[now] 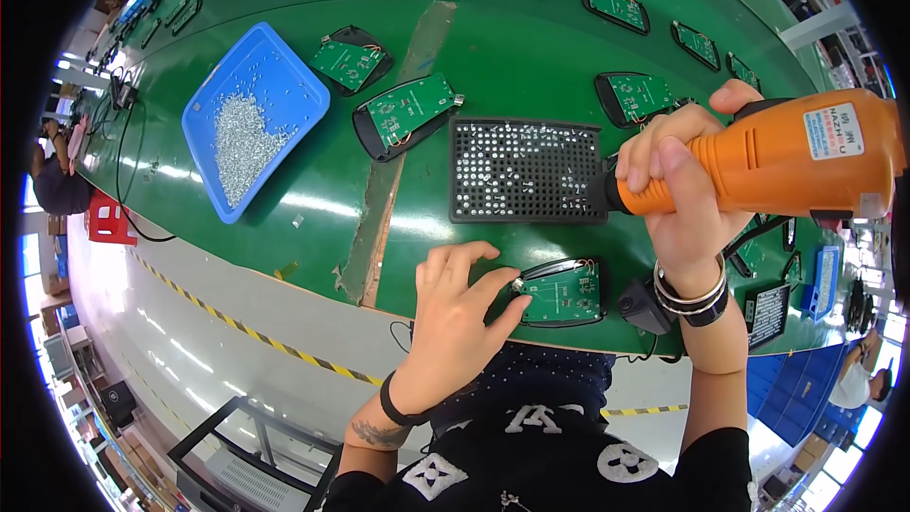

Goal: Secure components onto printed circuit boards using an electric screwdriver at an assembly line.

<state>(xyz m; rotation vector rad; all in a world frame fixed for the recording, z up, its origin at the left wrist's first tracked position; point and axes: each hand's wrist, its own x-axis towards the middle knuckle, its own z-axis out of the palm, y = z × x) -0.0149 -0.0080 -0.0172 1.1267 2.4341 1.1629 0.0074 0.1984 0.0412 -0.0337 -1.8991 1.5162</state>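
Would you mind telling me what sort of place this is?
Most likely an electronics assembly line: a green conveyor belt carries circuit boards in black housings, beside a blue tray of screws, and the right hand holds an orange electric screwdriver.

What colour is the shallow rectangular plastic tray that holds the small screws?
Blue, clearest in the head view.

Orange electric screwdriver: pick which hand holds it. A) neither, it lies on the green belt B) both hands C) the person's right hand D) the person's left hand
C: the right hand is wrapped round the orange electric screwdriver, while the left hand rests its fingers on a green circuit board unit near the belt's edge.
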